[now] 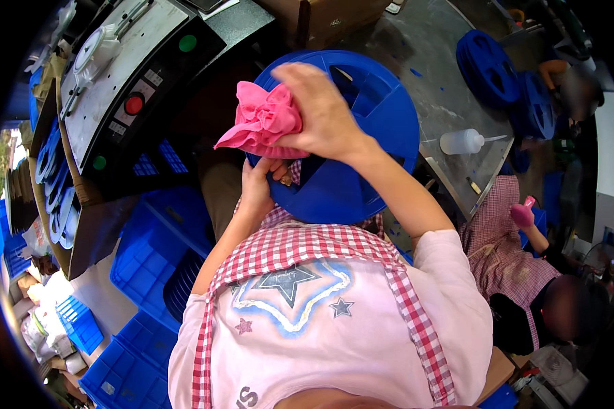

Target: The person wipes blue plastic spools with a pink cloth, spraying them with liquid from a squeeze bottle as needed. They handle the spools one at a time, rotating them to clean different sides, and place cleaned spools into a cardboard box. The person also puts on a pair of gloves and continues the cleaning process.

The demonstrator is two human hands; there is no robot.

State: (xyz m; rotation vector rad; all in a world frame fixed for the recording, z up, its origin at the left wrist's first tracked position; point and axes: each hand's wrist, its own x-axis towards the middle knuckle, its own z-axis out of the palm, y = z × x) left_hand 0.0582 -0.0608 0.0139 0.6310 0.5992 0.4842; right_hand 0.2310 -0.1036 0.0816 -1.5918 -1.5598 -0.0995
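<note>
A large round blue plastic disc [382,82] with cut-out openings, like a reel flange, is tilted in front of my apron. My right hand [320,112] is closed on a crumpled pink cloth [262,123], over the disc's left side. The upper fingers of that hand are a little blurred. Below the cloth, my left hand [258,187] grips the disc at its lower left edge, with curled fingertips showing by an opening. The cloth hides part of the disc's rim and some of those fingers.
At left stands a machine with a red button [134,103]; blue crates [150,252] sit below. On the grey table [430,88] at right are a squeeze bottle [462,142] and more blue discs [488,68]. A co-worker in a checked apron [501,252] is at far right.
</note>
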